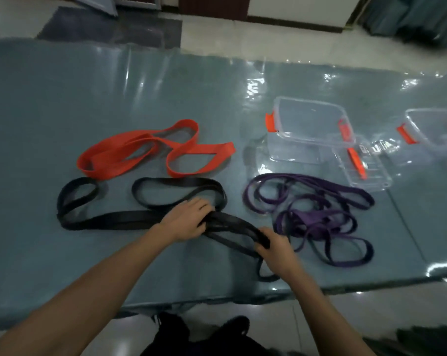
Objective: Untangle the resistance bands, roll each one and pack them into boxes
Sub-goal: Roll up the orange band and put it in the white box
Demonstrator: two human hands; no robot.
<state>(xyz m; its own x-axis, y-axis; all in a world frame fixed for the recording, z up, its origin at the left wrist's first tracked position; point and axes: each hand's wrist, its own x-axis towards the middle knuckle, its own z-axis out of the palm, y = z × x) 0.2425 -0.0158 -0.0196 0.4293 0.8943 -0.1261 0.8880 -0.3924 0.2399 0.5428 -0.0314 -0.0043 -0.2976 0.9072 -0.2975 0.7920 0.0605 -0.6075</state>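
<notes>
A black resistance band [109,219] lies looped across the table's near middle. My left hand [186,220] grips it where its loops cross, and my right hand [276,249] grips its near end just to the right. A wide orange band [130,155] lies folded behind the black one. To the right, a thin purple band [317,214] sits in a tangle. Two clear boxes with orange clips stand at the back right: one [309,124] open beside the purple band, another [435,129] at the frame's right edge. A clear lid [363,165] leans against the first box.
The table [63,98] is covered with a shiny blue-grey sheet. Its near edge runs just below my hands, with tiled floor [371,312] beyond. A dark mat [109,27] lies on the floor behind the table.
</notes>
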